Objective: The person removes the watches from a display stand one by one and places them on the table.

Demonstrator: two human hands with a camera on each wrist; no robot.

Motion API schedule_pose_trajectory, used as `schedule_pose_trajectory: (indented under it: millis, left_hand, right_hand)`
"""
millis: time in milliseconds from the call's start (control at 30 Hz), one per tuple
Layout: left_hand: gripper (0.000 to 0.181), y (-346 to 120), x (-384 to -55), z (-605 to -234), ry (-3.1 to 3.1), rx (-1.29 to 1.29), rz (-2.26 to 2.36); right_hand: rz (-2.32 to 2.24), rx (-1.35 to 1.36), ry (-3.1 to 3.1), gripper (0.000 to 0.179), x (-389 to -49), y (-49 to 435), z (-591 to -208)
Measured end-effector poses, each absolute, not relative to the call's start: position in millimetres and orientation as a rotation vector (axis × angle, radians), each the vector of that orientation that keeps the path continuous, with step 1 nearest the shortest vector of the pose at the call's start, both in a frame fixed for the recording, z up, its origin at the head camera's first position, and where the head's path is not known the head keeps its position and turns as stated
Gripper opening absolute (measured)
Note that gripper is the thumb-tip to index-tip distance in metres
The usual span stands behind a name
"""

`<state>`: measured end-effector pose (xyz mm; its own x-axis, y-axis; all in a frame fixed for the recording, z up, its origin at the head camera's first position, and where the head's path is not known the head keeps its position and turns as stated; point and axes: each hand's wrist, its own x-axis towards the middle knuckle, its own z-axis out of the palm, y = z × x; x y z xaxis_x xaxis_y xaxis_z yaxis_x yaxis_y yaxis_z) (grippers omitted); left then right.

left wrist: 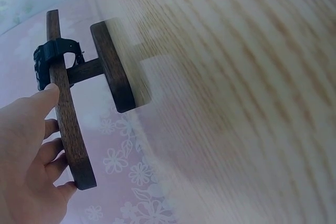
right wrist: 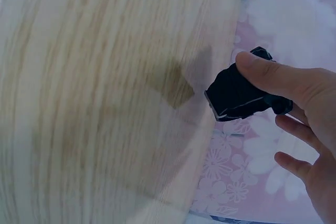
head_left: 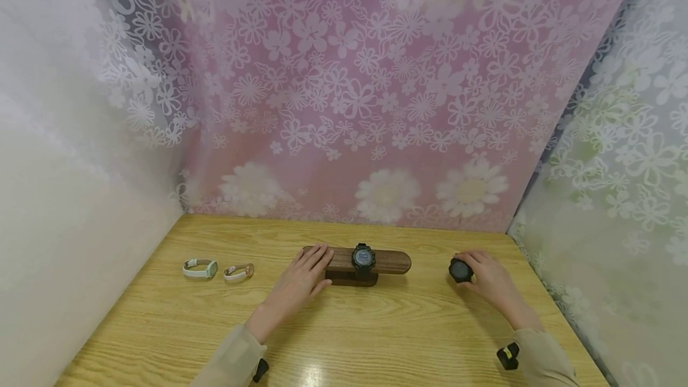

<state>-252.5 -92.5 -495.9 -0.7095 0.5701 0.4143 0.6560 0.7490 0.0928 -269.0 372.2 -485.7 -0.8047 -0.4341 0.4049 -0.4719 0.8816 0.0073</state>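
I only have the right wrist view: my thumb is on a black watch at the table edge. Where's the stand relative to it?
Observer: The wooden watch stand sits left of the black watch that your right hand grips, with bare table between them.
Operator: Is anything on the stand?
Observer: Yes, another dark watch is wrapped around the middle of its bar.
Operator: What's my left hand doing?
Observer: The left hand rests with straight fingers on the bar's left end.
Operator: Any other watches?
Observer: Two lie farther left: a white watch and a smaller pale pink watch, close side by side.
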Motion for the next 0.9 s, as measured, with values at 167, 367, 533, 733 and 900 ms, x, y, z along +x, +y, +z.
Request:
schedule_pose_trajectory:
  millis: [167, 367, 533, 733, 900]
  left_hand:
    - [0.063, -92.2, -252.3, -495.9, -2.593, -0.940, -0.333]
    - [0.063, -92.0, -252.9, -496.4, -2.601, -0.933, -0.307]
    - [0.063, -92.1, -253.2, -496.8, -2.596, -0.936, -0.301]
    - [0.064, -92.4, -253.8, -497.6, -2.586, -0.935, -0.301]
    - [0.064, -92.1, -252.7, -497.0, -2.597, -0.935, -0.322]
  right_hand:
    - [0.095, 0.673, -2.708, 0.070, -270.1, 370.6, -488.5]
    - [0.123, 0.688, -2.721, 0.070, -271.9, 366.3, -491.7]
    - [0.143, 0.696, -2.753, 0.069, -272.4, 360.5, -494.0]
    - [0.143, 0.715, -2.735, 0.067, -271.0, 353.2, -497.6]
    - [0.161, 0.731, -2.715, 0.066, -268.8, 348.4, -501.1]
